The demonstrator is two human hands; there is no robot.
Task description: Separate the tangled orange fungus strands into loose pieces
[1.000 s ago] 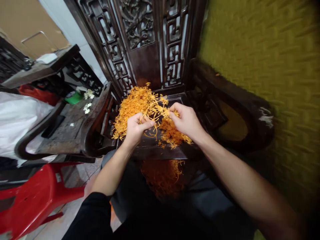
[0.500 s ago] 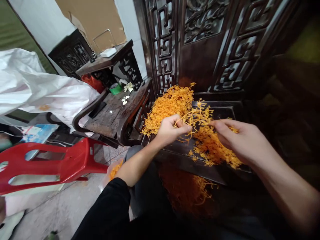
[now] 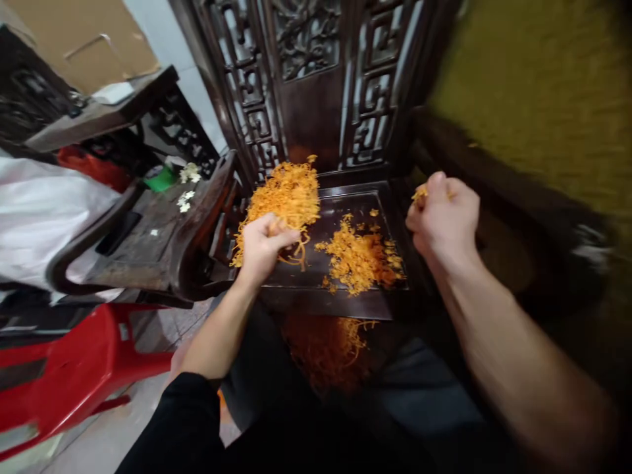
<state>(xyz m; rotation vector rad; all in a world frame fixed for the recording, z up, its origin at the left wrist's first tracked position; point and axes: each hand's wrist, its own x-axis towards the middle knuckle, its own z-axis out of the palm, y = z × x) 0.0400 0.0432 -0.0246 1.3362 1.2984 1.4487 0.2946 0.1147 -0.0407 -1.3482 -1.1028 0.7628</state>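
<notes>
Orange stringy strands lie in two heaps on a dark wooden chair seat [image 3: 345, 210]: a big heap [image 3: 289, 191] at the back left and a smaller heap [image 3: 358, 257] near the front. My left hand [image 3: 261, 247] is closed on a clump of strands at the big heap's front edge. My right hand [image 3: 444, 214] is raised at the right of the seat, closed on a few orange strands that show at the fingertips. More orange strands [image 3: 320, 345] lie below the seat's front edge, over my lap.
A carved dark chair back [image 3: 306, 72] rises behind the seat. To the left stands a second wooden chair [image 3: 148, 243] with white blossoms [image 3: 186, 197] and a green cup [image 3: 160, 179]. A red plastic stool [image 3: 74, 375] and a white sack [image 3: 34, 217] are at the far left. Yellow-green wall on the right.
My hands have pulled apart. The left went down to the big heap with its clump; the right drew away to the right with a few strands. The camera swung back right.
</notes>
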